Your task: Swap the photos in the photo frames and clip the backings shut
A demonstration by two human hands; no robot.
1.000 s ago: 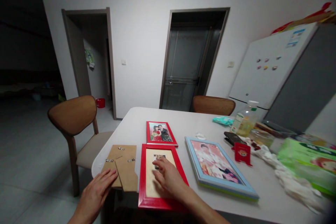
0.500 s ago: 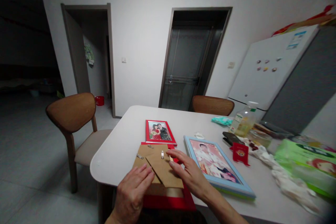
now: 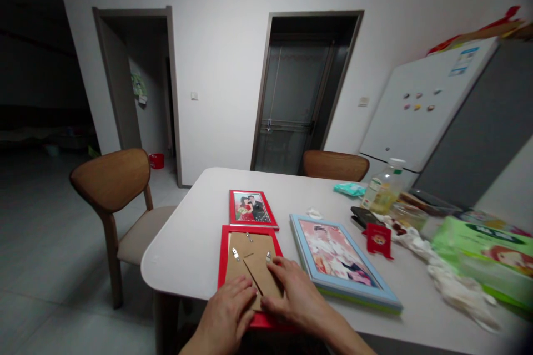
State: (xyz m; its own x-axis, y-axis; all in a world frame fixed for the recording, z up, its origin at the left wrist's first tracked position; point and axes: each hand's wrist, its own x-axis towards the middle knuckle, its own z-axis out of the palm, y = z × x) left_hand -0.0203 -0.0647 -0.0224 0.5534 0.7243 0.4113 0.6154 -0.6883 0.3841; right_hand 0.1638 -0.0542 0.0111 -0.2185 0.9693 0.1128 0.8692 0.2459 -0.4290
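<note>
A red picture frame [image 3: 224, 258] lies face down at the near table edge, its brown backing board [image 3: 245, 269] set inside the red border. Metal clips [image 3: 235, 254] and a slanted slit show on the board. My left hand [image 3: 227, 310] rests on the board's lower left part, fingers stretched out and lying flat. On the right side of the board lies my right hand [image 3: 297, 294], thumb and fingers apart, fingertips just below a clip. Both hands hide the frame's lower part. Beyond it is a second red frame [image 3: 273, 218] with a couple's photo, face up.
A blue picture frame [image 3: 307, 258] lies face up to the right. Farther right are a red card [image 3: 378, 241], a dark phone [image 3: 366, 218], a bottle [image 3: 383, 186], crumpled tissue [image 3: 458, 294] and a green tissue pack [image 3: 478, 255]. Wooden chairs [image 3: 112, 180] stand around the white table [image 3: 187, 233].
The backing board has turned from its skewed position and now lies within the red frame. Both hands have shifted along with it; my right hand has come lower and closer to the left.
</note>
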